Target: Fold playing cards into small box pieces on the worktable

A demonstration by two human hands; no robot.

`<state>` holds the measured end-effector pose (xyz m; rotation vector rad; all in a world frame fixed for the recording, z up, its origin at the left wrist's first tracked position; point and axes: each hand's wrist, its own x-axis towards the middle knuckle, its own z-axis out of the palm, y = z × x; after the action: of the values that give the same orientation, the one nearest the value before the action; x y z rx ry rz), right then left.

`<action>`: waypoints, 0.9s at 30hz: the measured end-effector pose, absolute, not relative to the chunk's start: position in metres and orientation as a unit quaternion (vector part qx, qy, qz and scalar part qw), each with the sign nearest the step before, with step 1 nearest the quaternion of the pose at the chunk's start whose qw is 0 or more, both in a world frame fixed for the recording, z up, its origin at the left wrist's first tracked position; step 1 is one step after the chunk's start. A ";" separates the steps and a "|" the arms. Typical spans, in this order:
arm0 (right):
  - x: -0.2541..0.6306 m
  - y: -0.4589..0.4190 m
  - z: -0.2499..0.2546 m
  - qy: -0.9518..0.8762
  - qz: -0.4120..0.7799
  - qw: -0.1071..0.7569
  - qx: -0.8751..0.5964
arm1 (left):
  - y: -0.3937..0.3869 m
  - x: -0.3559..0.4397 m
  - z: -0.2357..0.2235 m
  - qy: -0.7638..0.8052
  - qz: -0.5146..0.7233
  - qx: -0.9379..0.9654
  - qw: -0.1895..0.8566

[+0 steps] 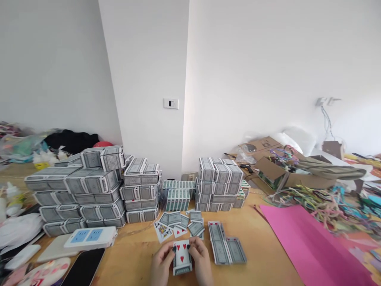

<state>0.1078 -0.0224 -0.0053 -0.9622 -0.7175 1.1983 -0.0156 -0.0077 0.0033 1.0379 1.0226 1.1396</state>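
Observation:
Between my two hands is a playing card (182, 255) with red hearts facing up. A grey patterned strip, like a card back, crosses its lower end. My left hand (163, 260) pinches the card's left edge, thumb on its face. On the opposite edge my right hand (201, 258) grips the same way. Just beyond lie loose playing cards (174, 219), some face up and some face down. To the right of my right hand sits a flat L-shaped piece made of grey-backed cards (220, 242). The fingers behind the card are hidden.
Stacked grey card blocks (98, 182) stand at the left, with another stack (220, 178) at the back right. Green-edged blocks (177, 198) lie between. A power strip (89, 237) and phone (83, 268) are left; pink paper (309, 242) and an open carton (285, 174) right.

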 end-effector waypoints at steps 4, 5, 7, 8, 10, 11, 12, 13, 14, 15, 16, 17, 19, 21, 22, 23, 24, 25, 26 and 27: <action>0.107 -0.023 -0.005 -0.318 0.543 0.653 -0.421 | -0.008 -0.016 0.005 0.438 0.494 0.461 0.594; 0.106 -0.024 -0.005 -0.312 0.548 0.652 -0.420 | -0.007 -0.016 0.005 0.439 0.494 0.461 0.591; 0.105 -0.025 -0.005 -0.300 0.556 0.650 -0.423 | -0.007 -0.017 0.005 0.443 0.498 0.461 0.586; 0.104 -0.025 -0.005 -0.295 0.560 0.648 -0.424 | -0.006 -0.018 0.004 0.444 0.501 0.460 0.584; 0.103 -0.027 -0.005 -0.287 0.569 0.646 -0.420 | -0.006 -0.019 0.004 0.448 0.506 0.460 0.577; 0.103 -0.027 -0.005 -0.284 0.574 0.646 -0.416 | -0.006 -0.019 0.004 0.450 0.508 0.460 0.573; 0.102 -0.028 -0.005 -0.282 0.579 0.645 -0.410 | -0.006 -0.019 0.004 0.453 0.510 0.459 0.569; 0.102 -0.028 -0.005 -0.281 0.584 0.645 -0.405 | -0.006 -0.019 0.004 0.455 0.510 0.458 0.568; 0.102 -0.029 -0.006 -0.279 0.588 0.644 -0.402 | -0.007 -0.019 0.004 0.456 0.510 0.456 0.570; 0.101 -0.029 -0.006 -0.278 0.591 0.643 -0.399 | -0.007 -0.019 0.004 0.455 0.509 0.455 0.573; 0.101 -0.029 -0.007 -0.278 0.595 0.641 -0.396 | -0.008 -0.020 0.003 0.450 0.508 0.455 0.576; 0.101 -0.029 -0.008 -0.279 0.600 0.640 -0.392 | -0.008 -0.019 0.003 0.445 0.510 0.456 0.578; 0.100 -0.028 -0.009 -0.284 0.607 0.637 -0.380 | -0.009 -0.019 0.002 0.435 0.514 0.461 0.578; 0.101 -0.027 -0.010 -0.290 0.614 0.634 -0.369 | -0.009 -0.019 0.002 0.431 0.516 0.465 0.575; 0.101 -0.027 -0.010 -0.291 0.618 0.631 -0.368 | -0.009 -0.019 0.002 0.432 0.518 0.466 0.572; 0.102 -0.027 -0.010 -0.290 0.621 0.627 -0.369 | -0.009 -0.019 0.002 0.434 0.519 0.467 0.569; 0.102 -0.026 -0.011 -0.288 0.625 0.624 -0.371 | -0.010 -0.019 0.002 0.438 0.520 0.467 0.566; 0.102 -0.026 -0.011 -0.287 0.628 0.620 -0.373 | -0.010 -0.019 0.003 0.441 0.520 0.467 0.563; 0.102 -0.026 -0.011 -0.286 0.630 0.617 -0.375 | -0.010 -0.018 0.003 0.445 0.520 0.466 0.561; 0.102 -0.025 -0.012 -0.286 0.632 0.615 -0.375 | -0.010 -0.018 0.004 0.447 0.520 0.464 0.561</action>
<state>0.1023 -0.0255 -0.0116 -0.8634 -0.6599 1.4576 -0.0184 -0.0104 0.0035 1.0939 1.0534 1.2254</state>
